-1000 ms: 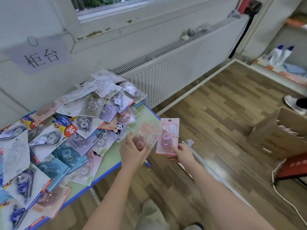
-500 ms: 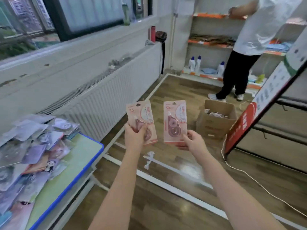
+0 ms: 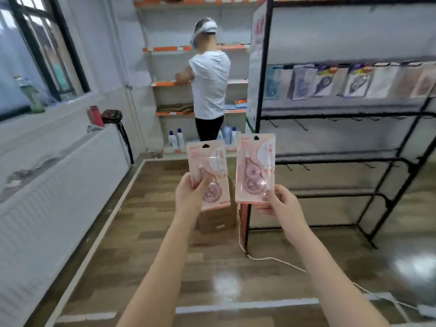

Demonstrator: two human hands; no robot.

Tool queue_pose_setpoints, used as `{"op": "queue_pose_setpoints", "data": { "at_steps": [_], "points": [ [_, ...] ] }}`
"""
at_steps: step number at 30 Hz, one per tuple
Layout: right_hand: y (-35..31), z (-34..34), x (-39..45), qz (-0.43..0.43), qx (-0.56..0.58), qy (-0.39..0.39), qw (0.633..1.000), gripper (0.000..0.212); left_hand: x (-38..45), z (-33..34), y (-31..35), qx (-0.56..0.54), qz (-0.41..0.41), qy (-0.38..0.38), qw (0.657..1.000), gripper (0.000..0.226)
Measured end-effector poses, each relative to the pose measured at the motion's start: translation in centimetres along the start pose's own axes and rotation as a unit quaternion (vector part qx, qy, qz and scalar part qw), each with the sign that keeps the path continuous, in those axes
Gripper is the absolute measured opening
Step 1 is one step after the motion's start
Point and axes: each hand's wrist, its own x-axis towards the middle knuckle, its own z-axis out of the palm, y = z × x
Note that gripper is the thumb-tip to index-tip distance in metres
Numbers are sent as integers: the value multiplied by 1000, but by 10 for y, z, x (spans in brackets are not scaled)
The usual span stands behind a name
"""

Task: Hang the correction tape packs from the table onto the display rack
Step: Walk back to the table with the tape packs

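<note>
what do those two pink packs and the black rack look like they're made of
Left pack and right pack: likely pink printed card with a clear glossy plastic blister, given the see-through bubble. Display rack: thin black bars and hooks, probably painted metal.

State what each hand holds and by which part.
The left hand grips a pink correction tape pack by its lower left; the right hand pinches another pink pack at its bottom right corner.

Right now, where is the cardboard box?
In the head view the cardboard box stands on the floor at centre, partly hidden behind the pack in the left hand, just left of the black rack.
</note>
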Motion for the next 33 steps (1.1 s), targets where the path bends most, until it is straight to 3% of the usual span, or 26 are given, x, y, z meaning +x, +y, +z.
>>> {"op": "queue_pose_setpoints", "data": {
  "at_steps": [8,19,26,33],
  "points": [
    [4,-88,87,-20,27,102,994,14,81,143,12,-37,43,-114,992,16],
    [2,-198,261,-49,21,178,983,17,218,339,23,-75,82,-234,966,9],
    [29,-295,305,-43,37,261,964,16,228,483,6,-89,70,-322,940,10],
    [30,-432,341,-40,19,287,957,17,212,626,10,-111,62,-327,936,8]
  ]
}}
